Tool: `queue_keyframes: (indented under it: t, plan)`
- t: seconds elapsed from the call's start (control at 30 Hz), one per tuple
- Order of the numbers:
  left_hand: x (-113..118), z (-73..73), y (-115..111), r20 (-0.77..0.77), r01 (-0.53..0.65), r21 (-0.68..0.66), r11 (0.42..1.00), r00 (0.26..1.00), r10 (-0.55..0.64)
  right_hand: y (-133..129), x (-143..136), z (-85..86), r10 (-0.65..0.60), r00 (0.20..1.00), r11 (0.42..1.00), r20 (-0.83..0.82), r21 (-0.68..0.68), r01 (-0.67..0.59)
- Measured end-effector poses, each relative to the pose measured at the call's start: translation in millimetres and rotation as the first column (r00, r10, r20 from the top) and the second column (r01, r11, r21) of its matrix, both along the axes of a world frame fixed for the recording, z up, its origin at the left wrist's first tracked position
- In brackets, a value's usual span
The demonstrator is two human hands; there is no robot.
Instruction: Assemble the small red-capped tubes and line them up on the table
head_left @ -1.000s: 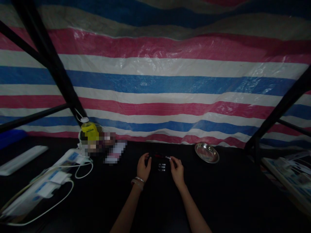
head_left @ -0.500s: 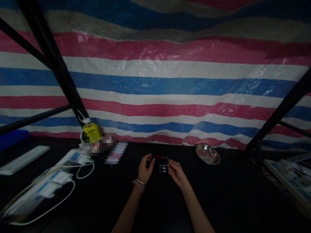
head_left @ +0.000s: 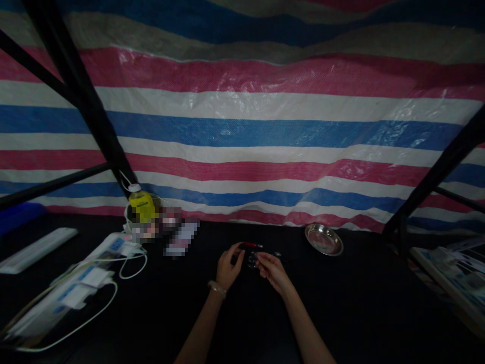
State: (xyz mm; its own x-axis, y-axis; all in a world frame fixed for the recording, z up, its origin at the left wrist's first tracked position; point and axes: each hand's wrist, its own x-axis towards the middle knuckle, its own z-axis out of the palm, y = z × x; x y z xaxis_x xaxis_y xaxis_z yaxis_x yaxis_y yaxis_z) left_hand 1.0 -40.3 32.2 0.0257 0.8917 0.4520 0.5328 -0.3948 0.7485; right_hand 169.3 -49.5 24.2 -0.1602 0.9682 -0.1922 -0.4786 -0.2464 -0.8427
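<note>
1. Head view looks down on a dark table [head_left: 341, 313] set against a tarp [head_left: 250, 111] striped red, white and blue.
2. Left hand [head_left: 228, 267], with a bracelet [head_left: 216, 288] at the wrist, is curled with thumb and fingers drawn close near the middle of the table; what sits between them is too dark and small to tell.
3. Right hand [head_left: 272, 267] lies just beside it, palm turned partly up, fingers bent toward the small metal pieces [head_left: 253, 261] that show between the two hands; whether it grips any of them I cannot tell.
4. A slim red and silver tool [head_left: 251, 245] lies on the table just beyond the fingertips of both hands, touching neither as far as the dim light shows.
5. A steel dish [head_left: 324, 239] rests on the table to the right, well apart from the hands.
6. To the left stand a yellow bottle [head_left: 141, 205], and near it white power strips [head_left: 109, 247] with looping white cables [head_left: 131, 265].
7. Black frame bars [head_left: 87, 116] slant up on the left and right sides.
8. Printed papers [head_left: 454, 273] lie at the far right edge.
</note>
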Motion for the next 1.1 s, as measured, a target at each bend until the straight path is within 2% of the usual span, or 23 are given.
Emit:
queue_keyframes:
  t: [0.13,0.33,0.43,0.53,0.67,0.8,0.93,1.0,1.1]
  plan:
    - [2,-2.0,1,-0.03,0.014,0.032,0.999,0.999,-0.013,4,-2,-8.2,-0.122,0.991,0.989,0.053,0.085,0.117]
    - [2,-0.5,1,0.003,-0.015,0.0,1.0,1.0,0.015,6,-4,-9.3,-0.17,0.969,0.979,0.179,0.147,0.144]
    - [2,0.2,3,0.079,0.003,-0.041,0.999,0.997,0.001,7,-4,-9.8,-0.2,0.955,0.97,0.218,0.181,0.162]
    - [1,-2.3,10,0.22,0.005,-0.096,0.995,0.975,0.016,7,-2,-9.2,-0.358,0.91,0.923,0.211,0.229,0.311]
    - [-3,-8.3,18,0.353,0.062,-0.18,0.982,0.936,0.005,6,6,-5.5,-0.6,0.771,0.789,0.212,0.317,0.527]
    - [-4,-11.5,19,0.318,0.068,-0.195,0.978,0.948,-0.003,6,16,-4.5,-0.678,0.649,0.732,0.346,0.401,0.551]
    - [-3,-14.7,20,0.256,0.047,-0.182,0.982,0.967,0.001,2,21,-6.3,-0.69,0.475,0.723,0.546,0.553,0.415]
    - [-4,-17.4,21,0.22,0.027,-0.181,0.983,0.975,0.014,0,21,-6.2,-0.665,0.34,0.746,0.665,0.604,0.281]
    - [-5,-20.6,23,0.164,0.018,-0.18,0.984,0.986,0.011,-3,19,-5.2,-0.617,0.146,0.787,0.773,0.609,0.098]
